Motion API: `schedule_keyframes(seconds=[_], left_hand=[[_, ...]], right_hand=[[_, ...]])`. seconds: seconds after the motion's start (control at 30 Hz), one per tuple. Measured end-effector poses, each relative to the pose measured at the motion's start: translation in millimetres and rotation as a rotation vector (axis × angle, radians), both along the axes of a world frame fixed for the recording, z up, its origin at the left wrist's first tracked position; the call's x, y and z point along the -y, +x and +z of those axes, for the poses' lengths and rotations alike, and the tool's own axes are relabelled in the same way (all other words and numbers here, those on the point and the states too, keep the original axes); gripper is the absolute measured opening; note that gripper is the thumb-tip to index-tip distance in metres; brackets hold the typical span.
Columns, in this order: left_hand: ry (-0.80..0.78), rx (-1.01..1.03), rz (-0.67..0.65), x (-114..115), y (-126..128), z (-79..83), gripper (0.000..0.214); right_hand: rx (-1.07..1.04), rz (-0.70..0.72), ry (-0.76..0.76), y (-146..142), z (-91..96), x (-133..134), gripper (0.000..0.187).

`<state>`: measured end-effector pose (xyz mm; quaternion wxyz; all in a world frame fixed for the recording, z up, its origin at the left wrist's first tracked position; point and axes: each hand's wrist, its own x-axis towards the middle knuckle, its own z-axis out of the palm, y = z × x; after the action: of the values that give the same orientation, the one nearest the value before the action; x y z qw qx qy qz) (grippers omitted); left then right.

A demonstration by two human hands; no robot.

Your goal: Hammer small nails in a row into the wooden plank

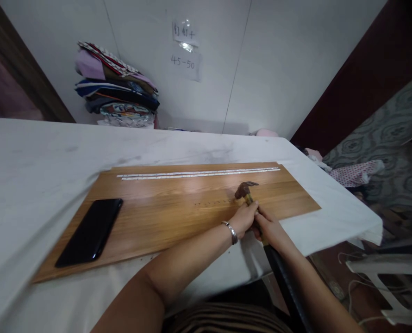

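Both my hands are closed around a claw hammer (pixel 245 189) over the right half of a brown wood-grain board (pixel 150 217). My left hand (pixel 245 219), with a metal bracelet at the wrist, wraps the handle just below the rusty head. Behind it, my right hand (pixel 269 230) grips farther down; the black end of the handle reaches back toward my body. The hammer's face is at the right end of a row of several small nails (pixel 213 203) standing in the board. Whether it touches a nail, I cannot tell.
A black phone (pixel 90 231) lies on the board's left side. Two white strips (pixel 199 174) run along its far edge. Beneath is a table with a white cover (pixel 46 152). Folded cloth (pixel 117 88) is stacked by the wall. A white plastic stool (pixel 390 286) stands at lower right.
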<state>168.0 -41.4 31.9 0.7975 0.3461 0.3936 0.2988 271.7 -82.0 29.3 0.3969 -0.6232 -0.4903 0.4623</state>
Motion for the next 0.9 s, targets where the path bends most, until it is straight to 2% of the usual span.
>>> schedule_keyframes(seconds=[0.27,0.9], left_hand=[[-0.011,0.027,-0.007,-0.6,0.5,-1.0,0.021],[-0.001,0.06,0.006,-3.7,1.4,-5.0,0.019]], right_hand=[[0.062,0.0,-0.001,-3.0,8.7,0.0,0.037],[0.044,0.012,-0.014,-0.1,5.3,-0.9,0.038]])
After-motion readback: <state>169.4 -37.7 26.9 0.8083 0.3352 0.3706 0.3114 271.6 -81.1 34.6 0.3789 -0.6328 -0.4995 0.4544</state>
